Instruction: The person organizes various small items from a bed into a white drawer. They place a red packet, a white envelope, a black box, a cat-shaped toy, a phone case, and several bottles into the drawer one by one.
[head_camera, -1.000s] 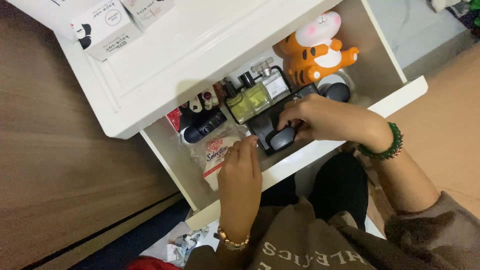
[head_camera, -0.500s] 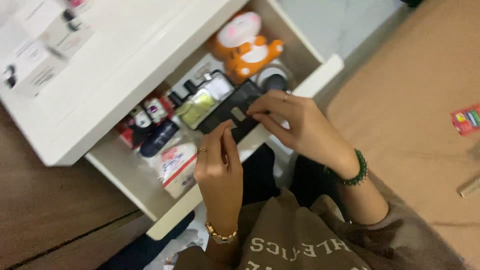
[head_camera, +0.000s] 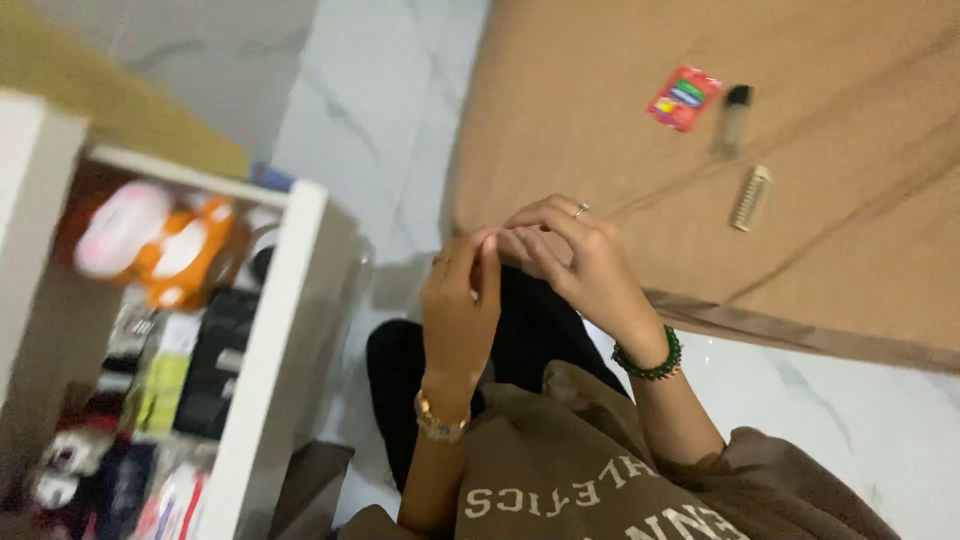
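Observation:
My left hand (head_camera: 458, 305) and my right hand (head_camera: 568, 258) are raised together over my lap, fingertips meeting in a pinch. Whether something small sits between the fingers is hidden. A gold bracelet (head_camera: 440, 420) circles my left wrist and a green bead bracelet (head_camera: 650, 358) my right. Both hands are well clear of the open white drawer (head_camera: 272, 330) at the left. That drawer holds an orange and white tiger plush (head_camera: 170, 250), a black tray (head_camera: 215, 360) and yellow-green bottles (head_camera: 158, 388), all blurred.
A tan mat (head_camera: 840, 270) spreads at the upper right. On it lie a red packet (head_camera: 685, 98), a small dark-capped bottle (head_camera: 733, 118) and a beige comb-like piece (head_camera: 750, 198). White marble floor (head_camera: 380, 120) runs between drawer and mat.
Both hands have left the black tray in the drawer and come together over my lap. The view has swung right, putting the drawer at the left edge and the mat in sight.

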